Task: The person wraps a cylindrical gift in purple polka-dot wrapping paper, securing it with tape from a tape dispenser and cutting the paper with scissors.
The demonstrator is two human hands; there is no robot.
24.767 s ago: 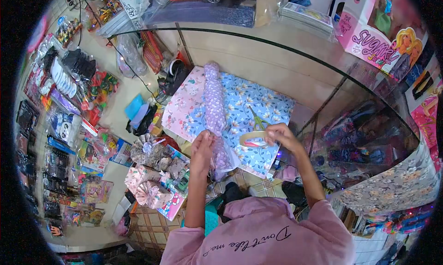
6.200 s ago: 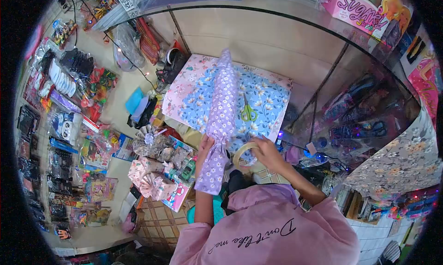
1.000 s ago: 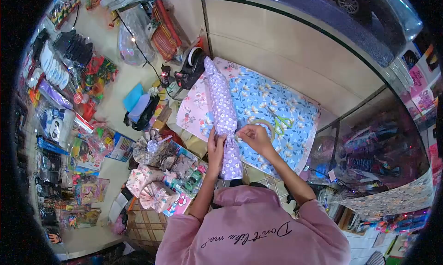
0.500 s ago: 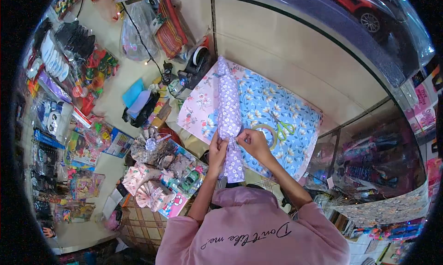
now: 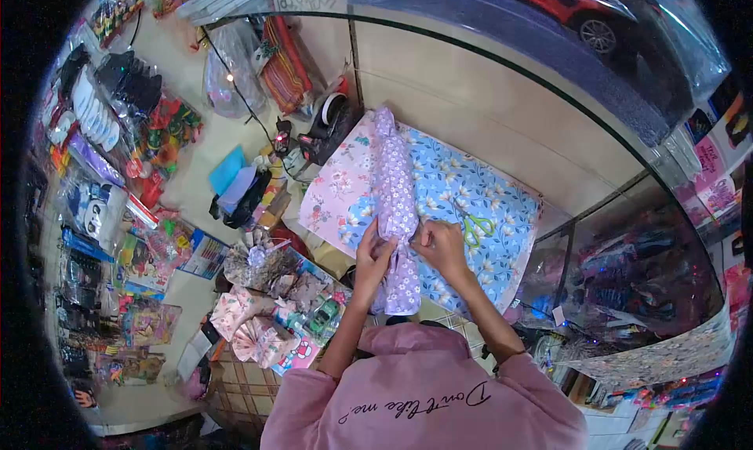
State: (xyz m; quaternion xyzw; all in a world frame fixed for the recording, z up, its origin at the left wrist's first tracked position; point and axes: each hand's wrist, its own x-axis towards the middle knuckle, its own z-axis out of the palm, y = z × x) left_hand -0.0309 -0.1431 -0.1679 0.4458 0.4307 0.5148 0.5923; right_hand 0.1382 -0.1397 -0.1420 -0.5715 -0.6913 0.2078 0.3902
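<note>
A long parcel wrapped in purple paper with white flowers [image 5: 394, 176] lies lengthwise in front of me, gathered into a narrow neck near its lower end. My left hand [image 5: 373, 255] is closed on the wrapping paper at this neck, thumb pressing from the left side. On the other side, my right hand [image 5: 442, 248] is curled with its fingertips pinched close to the neck; what they hold is hidden. Beneath the parcel are sheets of blue floral paper [image 5: 502, 207] and pink floral paper [image 5: 333, 185]. Green-handled scissors [image 5: 477, 230] rest on the blue sheet, just beyond my right hand.
A black tape dispenser [image 5: 333, 125] stands at the upper left. Wrapped pink packages [image 5: 255, 324] and a small green toy car [image 5: 323, 317] sit left of my forearm. Bagged goods [image 5: 94, 207] line the far left. A glass edge [image 5: 549, 74] curves around the back.
My right hand has moved in against the neck and curled tighter, and the tape roll beside it has gone out of sight. My left hand keeps its hold. The view has shifted slightly.
</note>
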